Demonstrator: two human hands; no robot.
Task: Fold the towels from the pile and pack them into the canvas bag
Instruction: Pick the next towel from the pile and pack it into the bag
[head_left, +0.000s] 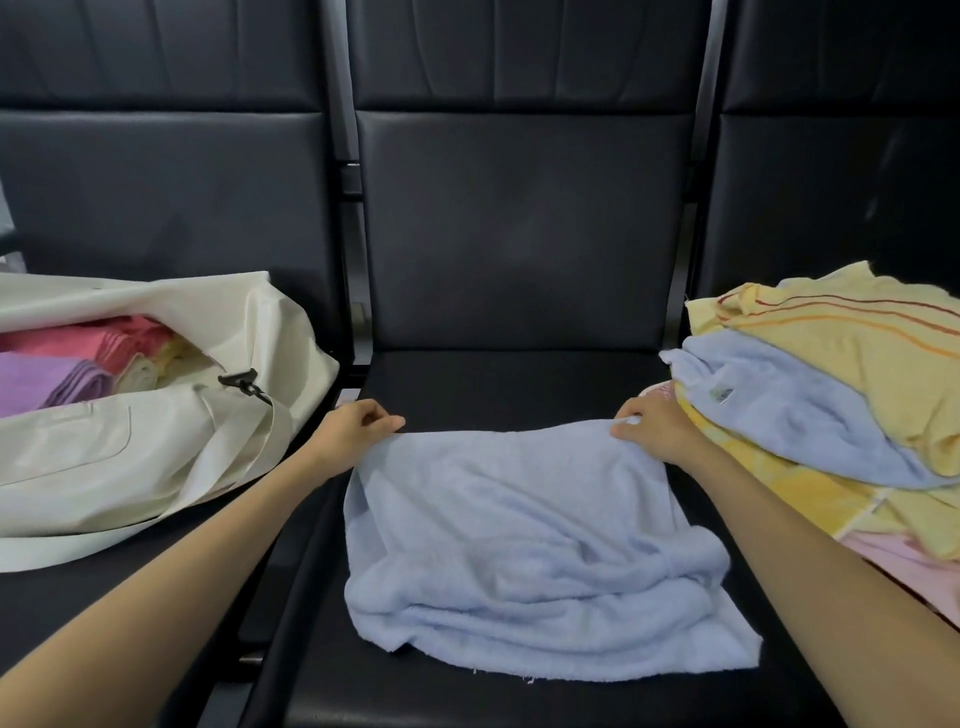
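Blue towel: far corners apparently pinched by both hands.

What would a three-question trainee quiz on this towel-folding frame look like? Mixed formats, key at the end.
1. True or false: the left hand and the right hand each pinch a far corner of the light blue towel lying on the middle seat.
2. Multiple choice: the canvas bag lies A) to the person's left, B) to the person's right, C) under the light blue towel.
3. Fill in: the pile of unfolded towels sits on the person's ____ side.

Key: 1 true; 2 A; 3 right.
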